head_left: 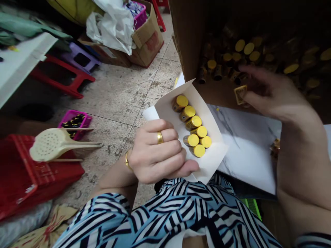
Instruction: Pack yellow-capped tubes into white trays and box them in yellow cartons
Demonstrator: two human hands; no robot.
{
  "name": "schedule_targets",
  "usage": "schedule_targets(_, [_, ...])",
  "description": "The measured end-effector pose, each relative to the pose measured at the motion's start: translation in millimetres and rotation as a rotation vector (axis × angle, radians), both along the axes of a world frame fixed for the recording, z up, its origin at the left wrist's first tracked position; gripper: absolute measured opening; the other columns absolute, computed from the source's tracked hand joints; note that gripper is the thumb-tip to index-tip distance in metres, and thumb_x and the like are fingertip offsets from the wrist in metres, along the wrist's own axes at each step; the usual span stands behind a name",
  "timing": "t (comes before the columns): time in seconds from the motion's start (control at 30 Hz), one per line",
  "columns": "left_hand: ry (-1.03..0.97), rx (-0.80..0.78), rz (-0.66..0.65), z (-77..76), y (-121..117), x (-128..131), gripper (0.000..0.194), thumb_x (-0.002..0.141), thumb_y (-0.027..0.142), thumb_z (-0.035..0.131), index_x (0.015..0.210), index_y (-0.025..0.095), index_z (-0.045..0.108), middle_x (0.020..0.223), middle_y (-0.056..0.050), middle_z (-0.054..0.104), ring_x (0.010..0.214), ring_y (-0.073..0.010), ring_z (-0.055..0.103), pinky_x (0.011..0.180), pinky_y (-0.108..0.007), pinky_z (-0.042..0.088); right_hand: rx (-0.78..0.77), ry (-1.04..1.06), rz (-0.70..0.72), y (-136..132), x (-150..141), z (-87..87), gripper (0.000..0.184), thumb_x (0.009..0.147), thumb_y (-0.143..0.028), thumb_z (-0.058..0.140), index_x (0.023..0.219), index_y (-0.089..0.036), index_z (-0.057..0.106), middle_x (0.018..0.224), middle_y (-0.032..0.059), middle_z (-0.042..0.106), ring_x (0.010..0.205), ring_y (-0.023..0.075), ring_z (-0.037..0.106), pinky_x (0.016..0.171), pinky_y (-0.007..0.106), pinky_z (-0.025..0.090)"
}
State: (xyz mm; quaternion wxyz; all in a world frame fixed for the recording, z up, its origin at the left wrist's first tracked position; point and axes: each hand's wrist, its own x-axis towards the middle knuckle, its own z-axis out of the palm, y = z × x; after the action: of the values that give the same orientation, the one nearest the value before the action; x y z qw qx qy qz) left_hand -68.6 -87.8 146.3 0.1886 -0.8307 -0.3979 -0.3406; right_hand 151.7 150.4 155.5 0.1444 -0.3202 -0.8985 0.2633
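My left hand (160,151), with a ring on one finger, is closed around the near side of an open white paper box (214,137). Inside stand and lean several small cylinders with yellow caps (194,122). My right hand (274,89) reaches into a large cardboard box (188,38), slightly blurred, thumb and forefinger apart. By its thumb tip is a small gold rectangular piece (240,94) with markings; whether the thumb presses on it I cannot tell. More yellow-capped cylinders (240,45) lie loose in the dark box. The other right fingers are in shadow.
A marble-patterned white tabletop (240,148) lies under the cardboard box. To the left are a cream stool-like seat (49,144), a red crate (46,186), a pink basket (86,120) and a red stool (62,75). Cartons (147,44) stand farther back on the floor.
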Motion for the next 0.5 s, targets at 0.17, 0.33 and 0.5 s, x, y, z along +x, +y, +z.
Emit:
schedule_targets(0.17, [0.036, 0.002, -0.006, 7.4, 2.1, 6.1, 0.043, 0.083, 0.047, 0.076, 0.058, 0.021, 0.053, 0.05, 0.004, 0.046, 0.049, -0.01, 0.049, 0.05, -0.031, 0.041, -0.136, 0.274, 0.424, -70.6, -16.1, 30.9, 0.031, 0.088, -0.02, 0.064, 0.117, -0.026, 0.071, 0.12, 0.0055, 0.065, 0.093, 0.0161, 0.065, 0.074, 0.027, 0.055])
schedule_targets(0.33, [0.072, -0.128, -0.019, 20.6, -2.1, 17.9, 0.042, 0.086, 0.045, 0.076, 0.06, 0.019, 0.055, 0.051, 0.003, 0.049, 0.051, -0.0116, 0.053, 0.052, -0.033, 0.043, 0.003, 0.353, 0.549, -95.8, -36.7, -0.7, 0.009, 0.09, -0.019, 0.058, 0.098, -0.022, 0.06, 0.109, 0.0054, 0.069, 0.097, 0.0188, 0.064, 0.085, 0.034, 0.055])
schedule_targets(0.5, [0.084, -0.16, -0.016, 21.2, -4.8, 20.1, 0.042, 0.087, 0.046, 0.073, 0.059, 0.018, 0.057, 0.05, 0.003, 0.051, 0.051, -0.012, 0.051, 0.055, -0.034, 0.045, 0.362, 0.21, 0.633, -95.3, -43.2, -15.5, 0.011, 0.096, -0.026, 0.057, 0.09, -0.02, 0.065, 0.1, 0.0082, 0.073, 0.126, 0.032, 0.054, 0.113, 0.053, 0.04])
